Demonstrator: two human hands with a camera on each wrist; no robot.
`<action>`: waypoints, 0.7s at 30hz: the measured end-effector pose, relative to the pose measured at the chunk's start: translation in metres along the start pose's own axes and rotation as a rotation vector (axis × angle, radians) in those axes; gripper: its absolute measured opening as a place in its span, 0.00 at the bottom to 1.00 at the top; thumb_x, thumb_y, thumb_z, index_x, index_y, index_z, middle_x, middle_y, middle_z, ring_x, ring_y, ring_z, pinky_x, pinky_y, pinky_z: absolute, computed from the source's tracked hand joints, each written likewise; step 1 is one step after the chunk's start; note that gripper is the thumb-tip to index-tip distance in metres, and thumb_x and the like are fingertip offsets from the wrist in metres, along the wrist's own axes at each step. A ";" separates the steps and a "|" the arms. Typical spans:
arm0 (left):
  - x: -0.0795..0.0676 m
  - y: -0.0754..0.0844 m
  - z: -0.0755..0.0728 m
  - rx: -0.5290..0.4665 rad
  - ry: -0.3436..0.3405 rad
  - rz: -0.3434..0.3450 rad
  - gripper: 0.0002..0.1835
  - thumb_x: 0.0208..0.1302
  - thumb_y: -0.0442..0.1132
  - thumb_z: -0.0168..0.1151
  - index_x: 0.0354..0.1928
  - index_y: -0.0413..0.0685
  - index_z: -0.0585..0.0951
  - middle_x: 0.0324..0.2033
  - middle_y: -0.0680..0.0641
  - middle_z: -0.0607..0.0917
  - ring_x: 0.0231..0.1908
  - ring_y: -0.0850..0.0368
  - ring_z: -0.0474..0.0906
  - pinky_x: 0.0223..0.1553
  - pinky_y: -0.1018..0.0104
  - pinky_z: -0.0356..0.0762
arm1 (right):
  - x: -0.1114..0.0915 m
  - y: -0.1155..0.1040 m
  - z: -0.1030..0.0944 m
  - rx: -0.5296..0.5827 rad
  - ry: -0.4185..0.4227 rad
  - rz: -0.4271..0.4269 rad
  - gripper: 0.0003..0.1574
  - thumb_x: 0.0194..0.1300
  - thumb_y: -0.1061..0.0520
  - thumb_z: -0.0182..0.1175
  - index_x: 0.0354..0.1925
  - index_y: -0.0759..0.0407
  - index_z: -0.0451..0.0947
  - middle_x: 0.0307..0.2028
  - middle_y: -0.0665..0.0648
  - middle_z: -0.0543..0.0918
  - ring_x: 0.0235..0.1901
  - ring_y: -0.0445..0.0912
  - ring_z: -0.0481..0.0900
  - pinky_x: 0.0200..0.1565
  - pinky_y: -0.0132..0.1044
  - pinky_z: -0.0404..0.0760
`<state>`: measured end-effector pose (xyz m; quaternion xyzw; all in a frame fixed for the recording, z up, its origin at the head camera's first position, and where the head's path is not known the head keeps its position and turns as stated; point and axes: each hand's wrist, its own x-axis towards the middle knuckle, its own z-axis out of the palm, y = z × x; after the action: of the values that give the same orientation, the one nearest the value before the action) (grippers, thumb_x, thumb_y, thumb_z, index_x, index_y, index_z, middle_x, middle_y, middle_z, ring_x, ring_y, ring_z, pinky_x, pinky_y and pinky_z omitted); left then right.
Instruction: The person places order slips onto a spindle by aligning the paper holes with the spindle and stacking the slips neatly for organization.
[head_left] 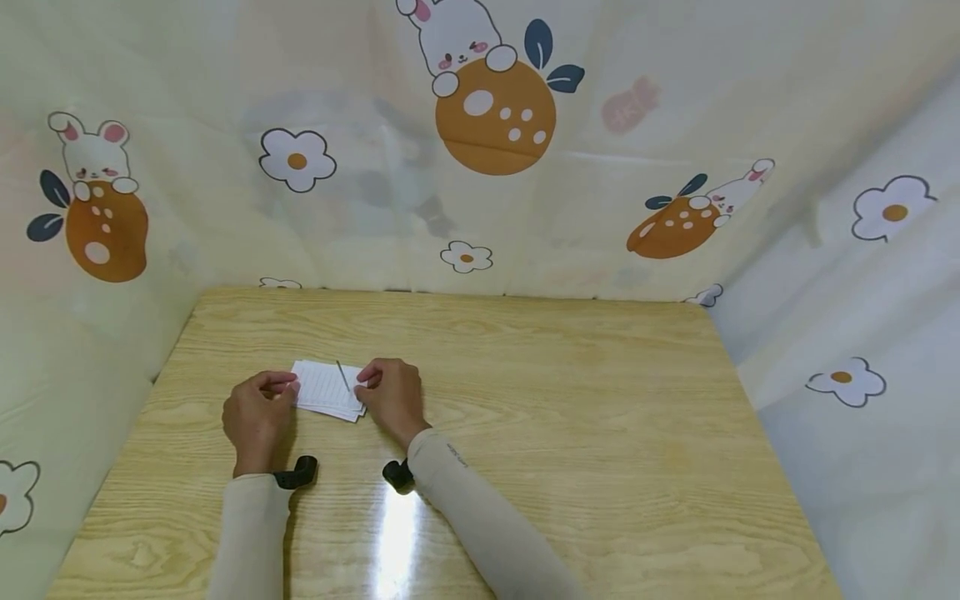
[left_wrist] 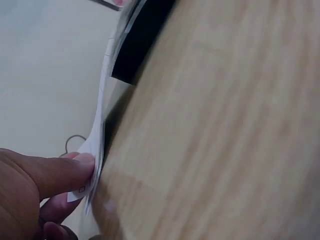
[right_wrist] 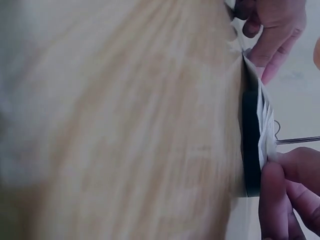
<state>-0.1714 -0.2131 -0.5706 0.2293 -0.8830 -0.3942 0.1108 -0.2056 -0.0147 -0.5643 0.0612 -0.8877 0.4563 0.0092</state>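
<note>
A small stack of white lined paper slips (head_left: pixel 322 386) is level over the left part of the table. A thin metal rod (head_left: pixel 342 376) stands up through the slips. Beneath them, the right wrist view shows a thick round black base (right_wrist: pixel 251 145) in line with the rod, so together they look like a receipt spike. My left hand (head_left: pixel 258 412) pinches the left end of the slips, thumb on top. At the right end, close to the rod, my right hand (head_left: pixel 393 396) pinches the paper edge between thumb and fingers. The head view hides the base.
The wood-grain table (head_left: pixel 585 450) extends to the right of both hands. A patterned curtain (head_left: pixel 360 233) borders its back and sides. Black wrist cameras (head_left: pixel 300 472) sit on both wrists, close above the tabletop.
</note>
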 end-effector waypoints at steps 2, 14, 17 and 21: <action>0.001 0.000 0.001 0.015 0.004 0.016 0.08 0.70 0.40 0.69 0.44 0.46 0.92 0.38 0.41 0.92 0.36 0.45 0.83 0.34 0.59 0.66 | 0.002 0.000 0.001 -0.031 0.002 -0.013 0.08 0.57 0.59 0.81 0.30 0.51 0.89 0.25 0.46 0.88 0.25 0.30 0.76 0.31 0.24 0.73; 0.006 -0.002 0.009 0.069 0.031 0.052 0.11 0.70 0.40 0.67 0.47 0.40 0.91 0.44 0.35 0.85 0.47 0.37 0.80 0.43 0.49 0.70 | 0.009 0.009 0.003 -0.128 0.007 -0.071 0.06 0.61 0.52 0.78 0.30 0.49 0.89 0.26 0.44 0.87 0.28 0.32 0.78 0.35 0.28 0.73; 0.003 -0.002 0.009 0.072 0.033 0.080 0.14 0.72 0.42 0.66 0.50 0.40 0.90 0.46 0.33 0.85 0.49 0.35 0.80 0.44 0.44 0.72 | 0.006 0.011 0.000 -0.138 0.005 -0.084 0.07 0.64 0.49 0.76 0.32 0.48 0.90 0.29 0.45 0.88 0.31 0.34 0.81 0.38 0.29 0.75; -0.006 0.001 0.006 0.071 0.084 0.165 0.18 0.74 0.44 0.63 0.57 0.41 0.88 0.51 0.31 0.87 0.50 0.31 0.79 0.42 0.38 0.76 | -0.001 0.008 -0.009 -0.204 -0.008 -0.114 0.13 0.70 0.42 0.71 0.42 0.48 0.91 0.38 0.47 0.88 0.37 0.39 0.83 0.43 0.34 0.77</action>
<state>-0.1691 -0.2053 -0.5739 0.1759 -0.9069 -0.3421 0.1718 -0.2061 -0.0029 -0.5651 0.1120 -0.9246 0.3621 0.0375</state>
